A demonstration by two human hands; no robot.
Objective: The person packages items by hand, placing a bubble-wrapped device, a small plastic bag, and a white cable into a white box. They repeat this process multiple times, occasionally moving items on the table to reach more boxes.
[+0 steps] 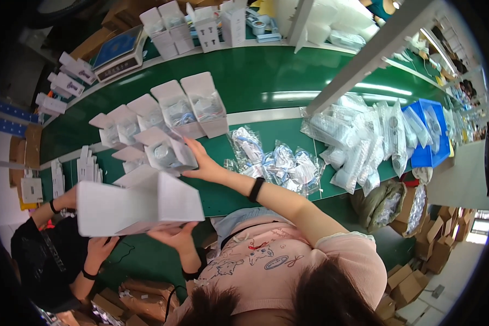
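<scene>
My left hand [175, 237] grips an open white carton [180, 202] from below, close to me; its lid flap stands out to the left and its inside is hidden. With my right hand [205, 162], thumb and fingers closed on its right side, I hold a smaller-looking white box [189, 154]. Inside that box lies a round item in clear plastic wrap [165, 155]. Just beyond it stand several open white boxes [214, 126] in a row, filled with plastic-wrapped items. Bagged white cables [283, 158] lie in a heap right of my right hand.
Bubble-wrapped packs [358, 141] pile up beside a blue bin [444, 146] on the right. A scale [118, 54] and more white boxes [205, 32] line the far shelf. A metal post [358, 65] slants across. At left, a co-worker in black [49, 255] reaches toward the table.
</scene>
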